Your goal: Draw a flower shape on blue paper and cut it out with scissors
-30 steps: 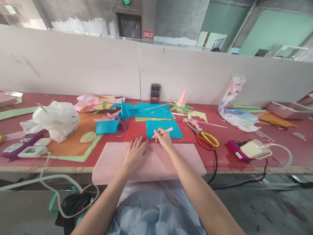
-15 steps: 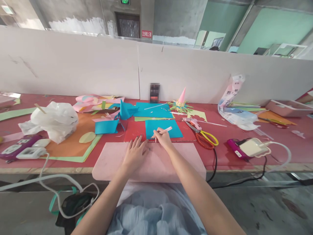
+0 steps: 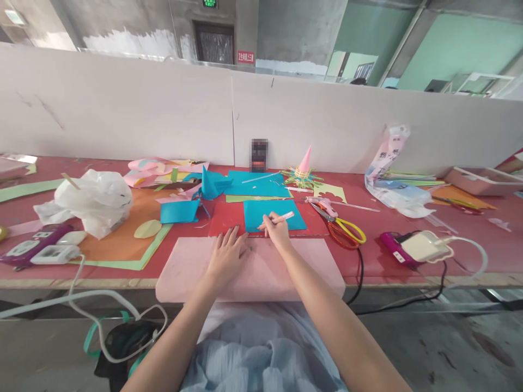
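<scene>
My right hand [image 3: 275, 228] is closed around a pale pen [image 3: 287, 216], its tip low over the near left part of a blue paper sheet [image 3: 286, 209]. That sheet lies on a red board [image 3: 226, 215]. With fingers spread, my left hand [image 3: 229, 250] rests flat on a pink mat [image 3: 188, 272], its fingertips reaching the board's near edge and the sheet's near left corner. Whether the pen tip touches the paper is too small to tell.
Scissors [image 3: 347, 231] and a pink glue gun [image 3: 324, 206] lie to the right. Behind stands a pink paper cone [image 3: 305, 160] with a green fringe. At the left are a crumpled white plastic bag [image 3: 92, 198] and a purple power strip [image 3: 35, 247]; another power strip [image 3: 398, 247] sits right.
My right hand has shifted slightly to the right along the sheet's near edge with the pen. My left hand stays in place.
</scene>
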{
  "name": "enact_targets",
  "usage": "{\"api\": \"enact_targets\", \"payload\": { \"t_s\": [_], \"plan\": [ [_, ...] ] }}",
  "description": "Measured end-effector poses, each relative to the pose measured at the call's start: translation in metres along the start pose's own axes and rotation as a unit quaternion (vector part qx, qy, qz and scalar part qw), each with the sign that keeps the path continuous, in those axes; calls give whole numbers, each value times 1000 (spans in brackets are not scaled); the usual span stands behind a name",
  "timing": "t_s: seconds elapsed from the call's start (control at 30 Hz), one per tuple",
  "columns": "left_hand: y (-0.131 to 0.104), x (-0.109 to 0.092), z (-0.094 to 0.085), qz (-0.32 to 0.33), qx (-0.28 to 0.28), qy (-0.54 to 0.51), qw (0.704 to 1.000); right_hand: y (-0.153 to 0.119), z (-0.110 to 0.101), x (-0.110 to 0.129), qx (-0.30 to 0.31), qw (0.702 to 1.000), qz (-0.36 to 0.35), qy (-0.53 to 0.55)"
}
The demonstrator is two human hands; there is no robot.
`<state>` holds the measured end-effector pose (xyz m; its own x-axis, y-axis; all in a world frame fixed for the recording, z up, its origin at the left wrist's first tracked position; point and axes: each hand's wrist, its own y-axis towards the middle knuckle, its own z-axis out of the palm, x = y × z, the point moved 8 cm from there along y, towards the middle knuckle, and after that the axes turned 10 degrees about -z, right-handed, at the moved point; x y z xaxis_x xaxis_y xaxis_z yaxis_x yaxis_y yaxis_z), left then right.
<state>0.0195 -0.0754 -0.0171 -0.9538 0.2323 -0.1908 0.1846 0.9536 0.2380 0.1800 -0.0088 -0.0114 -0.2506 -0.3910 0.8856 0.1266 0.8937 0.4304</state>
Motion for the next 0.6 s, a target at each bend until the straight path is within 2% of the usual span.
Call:
{"api": "enact_targets", "payload": {
  "t_s": [0.2, 0.43, 0.6],
  "plan": [
    [0, 1, 0, 0, -7, 0, 1000, -6, 6, 3, 41, 999, -7, 23],
    [-1, 0, -1, 5, -9, 2, 1000, -4, 10, 1, 71, 997, 7, -4],
    [-2, 0, -1, 7, -12, 5, 1000, -3, 8, 0, 57, 998, 7, -1]
  ]
}}
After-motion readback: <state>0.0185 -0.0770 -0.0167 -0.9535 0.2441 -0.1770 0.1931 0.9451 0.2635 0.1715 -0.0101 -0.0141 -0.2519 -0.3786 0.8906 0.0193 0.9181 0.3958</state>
